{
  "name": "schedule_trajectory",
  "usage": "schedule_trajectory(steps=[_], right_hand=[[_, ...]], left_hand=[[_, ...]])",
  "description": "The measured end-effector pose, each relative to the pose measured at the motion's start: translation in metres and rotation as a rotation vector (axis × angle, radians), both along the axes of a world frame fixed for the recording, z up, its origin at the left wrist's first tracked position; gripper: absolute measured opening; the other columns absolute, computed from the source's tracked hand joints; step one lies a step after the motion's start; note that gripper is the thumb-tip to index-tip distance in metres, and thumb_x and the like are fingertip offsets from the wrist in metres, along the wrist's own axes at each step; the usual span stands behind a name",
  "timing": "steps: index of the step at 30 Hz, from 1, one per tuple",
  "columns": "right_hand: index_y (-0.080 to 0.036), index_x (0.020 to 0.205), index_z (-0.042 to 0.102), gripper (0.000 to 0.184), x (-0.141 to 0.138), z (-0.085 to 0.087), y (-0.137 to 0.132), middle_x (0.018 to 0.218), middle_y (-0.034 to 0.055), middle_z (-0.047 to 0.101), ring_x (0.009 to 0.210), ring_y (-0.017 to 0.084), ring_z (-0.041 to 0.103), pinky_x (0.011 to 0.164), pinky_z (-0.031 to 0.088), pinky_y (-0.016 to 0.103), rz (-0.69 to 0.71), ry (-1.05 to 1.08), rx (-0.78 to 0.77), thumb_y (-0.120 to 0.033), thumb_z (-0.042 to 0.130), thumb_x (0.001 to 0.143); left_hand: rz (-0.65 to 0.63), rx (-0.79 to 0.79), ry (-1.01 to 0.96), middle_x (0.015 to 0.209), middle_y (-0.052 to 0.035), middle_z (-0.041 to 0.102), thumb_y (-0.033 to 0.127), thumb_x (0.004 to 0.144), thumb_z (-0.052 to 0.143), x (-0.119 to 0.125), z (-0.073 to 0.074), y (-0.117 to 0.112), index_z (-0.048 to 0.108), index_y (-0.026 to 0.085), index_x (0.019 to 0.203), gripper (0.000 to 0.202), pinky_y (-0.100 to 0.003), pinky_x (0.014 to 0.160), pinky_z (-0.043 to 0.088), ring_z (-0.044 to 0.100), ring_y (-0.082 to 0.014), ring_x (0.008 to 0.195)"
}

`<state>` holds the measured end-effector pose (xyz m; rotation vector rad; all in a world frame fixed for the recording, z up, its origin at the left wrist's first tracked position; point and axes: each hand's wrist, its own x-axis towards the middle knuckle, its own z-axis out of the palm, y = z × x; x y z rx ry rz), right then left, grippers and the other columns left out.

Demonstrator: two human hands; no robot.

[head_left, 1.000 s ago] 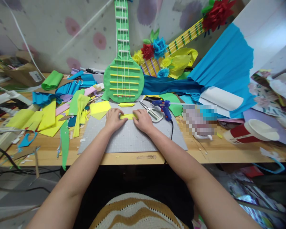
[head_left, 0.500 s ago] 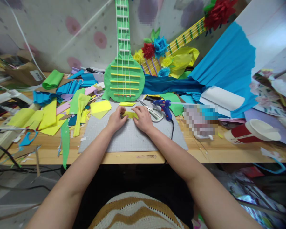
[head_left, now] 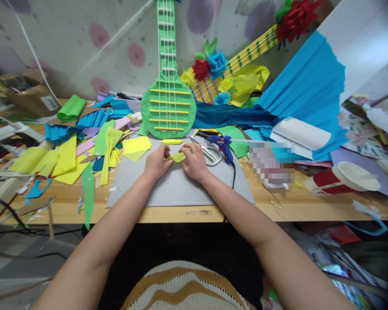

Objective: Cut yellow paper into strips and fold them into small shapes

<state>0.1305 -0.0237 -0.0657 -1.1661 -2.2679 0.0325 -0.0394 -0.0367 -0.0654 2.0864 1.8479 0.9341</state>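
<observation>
My left hand [head_left: 157, 162] and my right hand [head_left: 194, 161] meet over the grey cutting mat [head_left: 177, 189], both pinching a small folded yellow paper piece [head_left: 177, 157] between their fingertips. The piece is held just above the mat. A loose yellow paper strip [head_left: 172, 141] lies on the mat just beyond my hands, below a green paper guitar [head_left: 168, 107] leaning on the wall. Scissors [head_left: 207, 153] and a blue glue gun [head_left: 223, 146] lie right of my right hand.
Yellow, green and blue paper scraps [head_left: 67, 155] litter the wooden table on the left. A second paper guitar with flowers [head_left: 213, 73] and a blue pleated fan [head_left: 307, 90] stand behind. A red paper cup [head_left: 339, 178] lies tipped at right. Cables hang at left.
The yellow piece was pressed flat and long on the mat; my hands have drawn closer together, folded it smaller and lifted it slightly.
</observation>
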Motion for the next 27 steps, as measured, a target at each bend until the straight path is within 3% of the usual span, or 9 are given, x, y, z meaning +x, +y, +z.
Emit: schedule_trajectory(steps=[6, 8, 11, 14, 19, 27], right_hand=[[-0.018, 0.112, 0.052, 0.034, -0.002, -0.001, -0.001, 0.118, 0.0129, 0.044, 0.115, 0.028, 0.033, 0.096, 0.028, 0.043, -0.050, -0.018, 0.007, -0.031, 0.054, 0.081], [-0.019, 0.112, 0.054, 0.032, -0.003, -0.002, 0.000, 0.117, 0.0120, 0.046, 0.114, 0.027, 0.034, 0.095, 0.028, 0.042, -0.027, -0.049, 0.010, -0.029, 0.053, 0.082], [-0.021, 0.096, 0.062, 0.018, -0.003, -0.003, 0.003, 0.109, 0.0093, 0.053, 0.106, 0.024, 0.039, 0.091, 0.029, 0.038, 0.025, -0.120, -0.015, -0.024, 0.048, 0.085], [-0.019, 0.083, 0.063, 0.020, -0.002, -0.005, 0.007, 0.104, 0.0076, 0.058, 0.101, 0.021, 0.041, 0.088, 0.032, 0.035, 0.026, -0.128, -0.023, -0.021, 0.044, 0.087], [-0.019, 0.081, 0.062, 0.022, 0.003, -0.005, 0.011, 0.099, 0.0059, 0.062, 0.098, 0.020, 0.043, 0.084, 0.036, 0.031, 0.070, -0.117, -0.062, -0.016, 0.041, 0.087], [-0.019, 0.087, 0.064, 0.021, 0.010, -0.002, 0.008, 0.093, 0.0041, 0.066, 0.099, 0.020, 0.045, 0.081, 0.039, 0.030, 0.131, -0.078, -0.166, -0.009, 0.046, 0.082]], left_hand=[[0.090, -0.026, 0.011, 0.075, 0.0031, 0.064, 0.029, 0.071, 0.062, 0.000, 0.001, 0.000, 0.045, 0.024, 0.092, 0.028, -0.026, 0.060, 0.039, 0.059, -0.0149, 0.069], [0.089, -0.031, 0.012, 0.076, 0.0030, 0.064, 0.029, 0.071, 0.062, 0.002, 0.002, -0.001, 0.045, 0.024, 0.092, 0.028, -0.026, 0.060, 0.039, 0.060, -0.0149, 0.069], [0.057, -0.059, -0.012, 0.074, 0.0037, 0.063, 0.031, 0.071, 0.062, 0.003, 0.005, -0.002, 0.044, 0.023, 0.092, 0.029, -0.026, 0.061, 0.039, 0.059, -0.0146, 0.068], [0.017, -0.072, -0.078, 0.071, 0.0047, 0.061, 0.036, 0.072, 0.060, -0.001, 0.005, -0.002, 0.043, 0.023, 0.094, 0.030, -0.025, 0.060, 0.039, 0.058, -0.0130, 0.064], [0.041, -0.077, -0.086, 0.070, 0.0049, 0.059, 0.028, 0.075, 0.055, -0.011, 0.003, 0.000, 0.045, 0.024, 0.099, 0.026, -0.026, 0.059, 0.039, 0.056, -0.0131, 0.062], [-0.195, 0.114, 0.165, 0.088, -0.0054, 0.051, 0.024, 0.075, 0.056, -0.009, 0.001, -0.001, 0.066, 0.022, 0.082, 0.012, -0.033, 0.084, 0.041, 0.048, -0.0198, 0.092]])
